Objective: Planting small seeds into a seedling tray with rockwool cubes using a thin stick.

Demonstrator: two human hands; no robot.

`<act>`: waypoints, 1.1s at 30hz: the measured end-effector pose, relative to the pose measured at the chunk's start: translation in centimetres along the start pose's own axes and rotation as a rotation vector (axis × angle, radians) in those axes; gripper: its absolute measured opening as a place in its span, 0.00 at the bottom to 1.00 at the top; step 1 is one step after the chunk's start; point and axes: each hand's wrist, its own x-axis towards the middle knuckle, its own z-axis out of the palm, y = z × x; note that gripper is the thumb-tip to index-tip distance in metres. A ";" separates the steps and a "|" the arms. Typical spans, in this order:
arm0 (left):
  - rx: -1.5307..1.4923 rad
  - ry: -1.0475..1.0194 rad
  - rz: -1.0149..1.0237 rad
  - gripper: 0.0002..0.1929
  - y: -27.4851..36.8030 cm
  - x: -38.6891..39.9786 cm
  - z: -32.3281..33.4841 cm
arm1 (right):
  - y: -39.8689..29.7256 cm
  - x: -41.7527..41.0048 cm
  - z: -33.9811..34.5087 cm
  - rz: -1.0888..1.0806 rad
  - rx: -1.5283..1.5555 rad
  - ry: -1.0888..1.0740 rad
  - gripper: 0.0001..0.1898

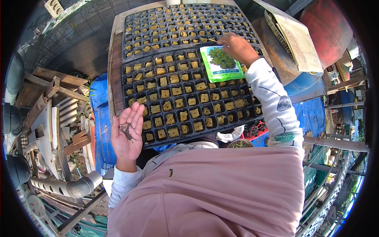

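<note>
My left hand (128, 134) is cupped palm up at the near left corner of the front seedling tray (143, 145). It holds a small heap of tiny dark seeds (126, 130). My right hand (238, 47) pinches a thin wooden stick (215, 41), its tip over the near cells of the back seedling tray (128, 32). Below that hand, a green and white seed packet (220, 77) with a leafy lettuce picture lies on the front tray. Yellowish-brown growing-medium cubes (174, 79) sit in the black cells, many with a small hole on top. Whether seeds lie in them cannot be made out.
Both trays rest on a wooden table (115, 74). A blue tarpaulin (102, 118) hangs at its left. Scrap timber (63, 89) and a grey PVC pipe (80, 186) are further left. A cardboard sheet (299, 41) and a red drum (325, 29) stand at right.
</note>
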 end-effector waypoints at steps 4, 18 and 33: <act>-0.011 0.002 -0.005 0.25 0.0 0.0 0.0 | -0.3 0.9 0.2 -0.012 0.002 -0.065 0.07; -0.069 -0.048 -0.028 0.23 0.2 0.0 -0.3 | -5.1 6.9 1.3 -0.175 0.228 -0.136 0.07; 0.017 0.043 0.001 0.25 -0.1 -0.1 0.2 | -5.0 11.3 3.8 -0.217 0.045 -0.220 0.06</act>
